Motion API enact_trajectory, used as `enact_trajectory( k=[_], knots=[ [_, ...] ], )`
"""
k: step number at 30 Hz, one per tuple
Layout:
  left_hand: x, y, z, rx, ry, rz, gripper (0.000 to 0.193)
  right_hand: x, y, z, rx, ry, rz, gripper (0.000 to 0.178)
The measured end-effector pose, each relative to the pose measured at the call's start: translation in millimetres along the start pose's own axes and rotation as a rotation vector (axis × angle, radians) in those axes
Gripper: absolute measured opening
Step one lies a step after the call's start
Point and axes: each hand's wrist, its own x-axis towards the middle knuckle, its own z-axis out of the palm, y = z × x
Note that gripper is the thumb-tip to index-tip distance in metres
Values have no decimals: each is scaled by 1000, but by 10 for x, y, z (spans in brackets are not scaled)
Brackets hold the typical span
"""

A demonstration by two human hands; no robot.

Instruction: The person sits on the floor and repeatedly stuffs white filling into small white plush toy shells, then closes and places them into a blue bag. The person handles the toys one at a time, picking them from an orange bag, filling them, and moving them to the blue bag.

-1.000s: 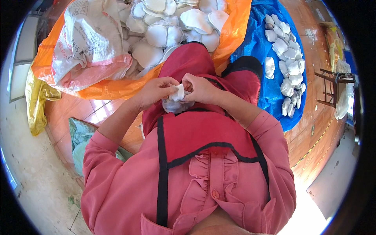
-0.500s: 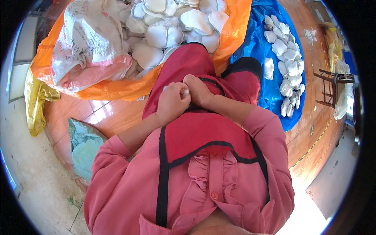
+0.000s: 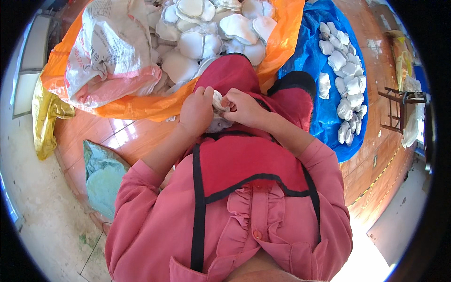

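Above my lap, my left hand (image 3: 197, 111) and my right hand (image 3: 245, 109) both grip a white padded piece (image 3: 218, 102). The piece looks soft and bunched, and part of it hangs below the fingers, near the apron's waist. My left fingers are wrapped round its left side, their tips hidden behind the hand. At the other side, the fingers of my right hand are curled and pinch its edge. In front of my knees, a pile of flat white padded pieces (image 3: 182, 68) lies on an orange plastic sheet (image 3: 141, 106).
A blue plastic sheet (image 3: 307, 117) to the right carries several folded white pieces (image 3: 350, 84). A printed white sack (image 3: 112, 56) covers the pile's left part. Yellow plastic (image 3: 44, 127) and a green bag (image 3: 103, 181) lie at left. A dark wooden stool (image 3: 397, 108) stands far right.
My hands have moved apart, the left one outward and slightly up, the right one to the right. More of the white padded piece shows between them.
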Motion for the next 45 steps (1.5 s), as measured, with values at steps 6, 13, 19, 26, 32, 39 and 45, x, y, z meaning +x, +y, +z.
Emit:
enact_trajectory(
  k=[6,13,19,26,32,39,45],
  knots=[
    [57,168,85,-93,198,111,10,-6,61,169,-33,196,187,28],
    [-22,310,131,-350,122,364,22,-40,320,378,48,493,257,34],
    [198,9,-8,-928,-18,-361,41,-47,493,278,604,434,96,32],
    [147,-53,90,-824,-186,-367,39,5,282,138,240,445,-42,34],
    [-83,156,182,-1244,-295,-437,49,-75,569,321,249,848,51,16],
    [99,183,56,-1798,-333,-702,40,-1,542,249,233,702,52,13],
    [1,198,32,-1504,-229,-566,34,-163,433,258,72,817,64,8]
  ],
)
